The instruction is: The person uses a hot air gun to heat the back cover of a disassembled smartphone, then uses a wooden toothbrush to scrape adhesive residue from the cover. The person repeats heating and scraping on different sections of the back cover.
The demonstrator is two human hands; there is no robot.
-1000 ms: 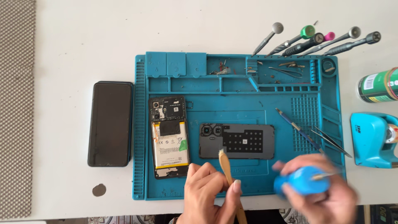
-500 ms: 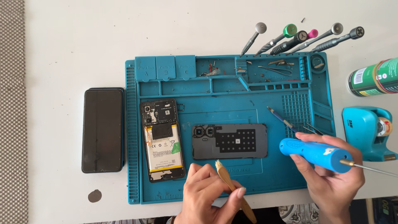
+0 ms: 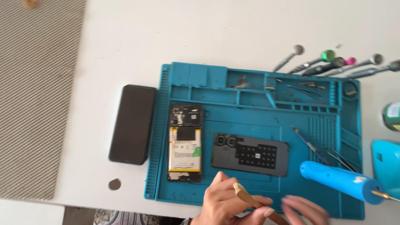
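Observation:
My left hand (image 3: 227,204) is at the near edge of the blue work mat (image 3: 250,104), shut on a thin wooden stick (image 3: 250,199) that points up-left. My right hand (image 3: 306,209) is blurred just to its right, fingers apart and holding nothing. A blue electric screwdriver (image 3: 339,181) lies on the mat just beyond my right hand, apart from it, its bit pointing right. An opened phone body with its battery showing (image 3: 185,143) and a dark back cover (image 3: 250,154) lie side by side on the mat, just beyond my left hand.
A black phone-sized slab (image 3: 132,123) lies on the white table left of the mat. Several screwdrivers (image 3: 329,61) fan out at the mat's far right corner. Tweezers (image 3: 343,160), a green can (image 3: 392,116) and a blue case (image 3: 387,166) are at the right. A grey ribbed cloth (image 3: 33,83) covers the left.
My right hand has let go of the blue screwdriver, which now lies on the mat, and has moved left toward my left hand. The view has shifted to the left.

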